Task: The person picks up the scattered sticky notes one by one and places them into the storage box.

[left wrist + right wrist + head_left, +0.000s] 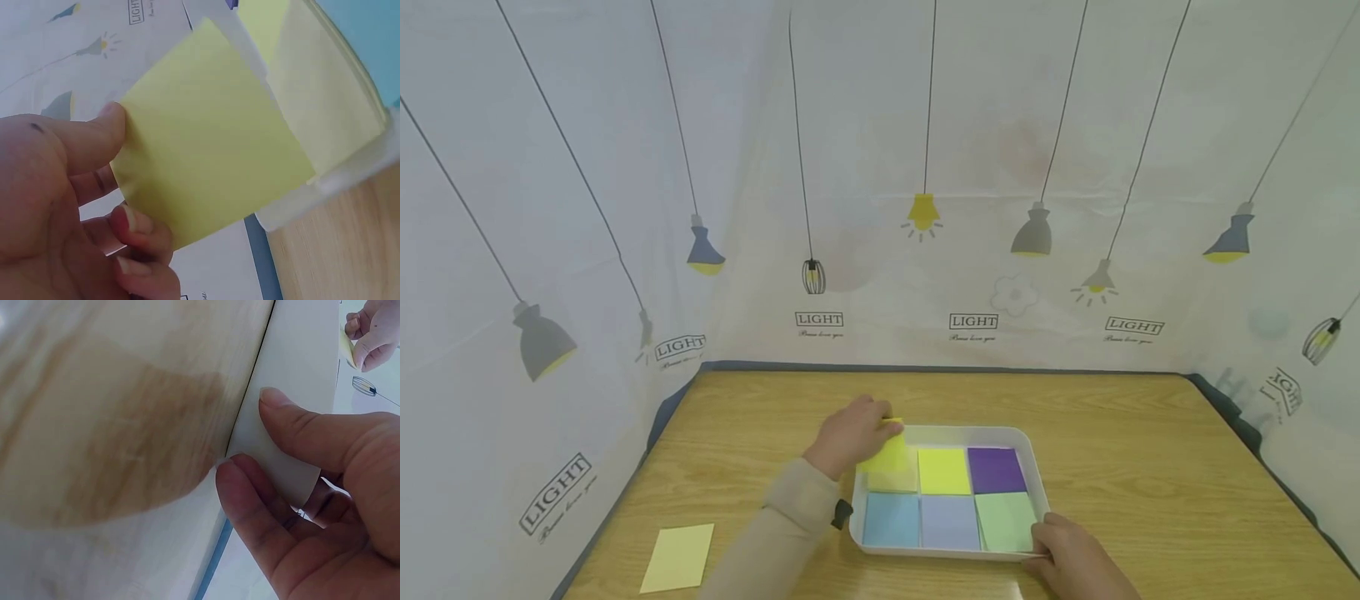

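Observation:
My left hand (850, 437) pinches a yellow sticky note (206, 144) by its edge, thumb on one face and fingers behind. The note is raised over the back left of a white tray (958, 436) and overlaps a pale yellow pad (893, 482) there. Beside that pad lie a bright yellow pad (943, 472) and a purple pad (996, 470). In the front row are a blue pad (891, 521), a lavender pad (950, 523) and a light green pad (1006, 522). My right hand (1075, 558) grips the tray's front right corner, its thumb against the white wall (300, 369).
A single pale yellow note (677, 558) lies on the wooden table (1120, 450) at the front left. White curtains (865, 125) printed with hanging lamps surround the table at the back and both sides.

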Available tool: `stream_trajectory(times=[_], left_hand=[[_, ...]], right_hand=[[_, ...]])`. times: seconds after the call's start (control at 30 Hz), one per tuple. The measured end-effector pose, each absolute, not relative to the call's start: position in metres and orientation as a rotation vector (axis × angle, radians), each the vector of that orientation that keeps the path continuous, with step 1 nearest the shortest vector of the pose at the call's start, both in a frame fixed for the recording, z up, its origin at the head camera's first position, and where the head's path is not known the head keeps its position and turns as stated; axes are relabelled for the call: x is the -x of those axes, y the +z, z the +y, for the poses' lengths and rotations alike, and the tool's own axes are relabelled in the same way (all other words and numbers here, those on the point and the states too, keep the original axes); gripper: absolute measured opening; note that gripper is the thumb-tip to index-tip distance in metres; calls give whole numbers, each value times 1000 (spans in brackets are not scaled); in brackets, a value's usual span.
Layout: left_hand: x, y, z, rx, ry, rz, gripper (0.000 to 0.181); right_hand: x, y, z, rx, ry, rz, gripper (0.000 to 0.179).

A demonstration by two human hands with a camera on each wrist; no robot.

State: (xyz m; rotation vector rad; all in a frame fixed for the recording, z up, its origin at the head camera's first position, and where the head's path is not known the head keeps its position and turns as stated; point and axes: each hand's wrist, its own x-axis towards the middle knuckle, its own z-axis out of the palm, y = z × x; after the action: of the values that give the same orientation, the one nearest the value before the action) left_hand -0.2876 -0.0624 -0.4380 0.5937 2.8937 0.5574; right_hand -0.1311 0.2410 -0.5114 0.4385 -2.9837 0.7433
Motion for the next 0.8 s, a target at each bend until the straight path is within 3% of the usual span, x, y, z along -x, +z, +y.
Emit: stream_trajectory(times=[0.8], left_hand=[[290,-450,3,-702,582,2772,26]], right_hand=[[132,-512,242,-441,748,-2974,38]])
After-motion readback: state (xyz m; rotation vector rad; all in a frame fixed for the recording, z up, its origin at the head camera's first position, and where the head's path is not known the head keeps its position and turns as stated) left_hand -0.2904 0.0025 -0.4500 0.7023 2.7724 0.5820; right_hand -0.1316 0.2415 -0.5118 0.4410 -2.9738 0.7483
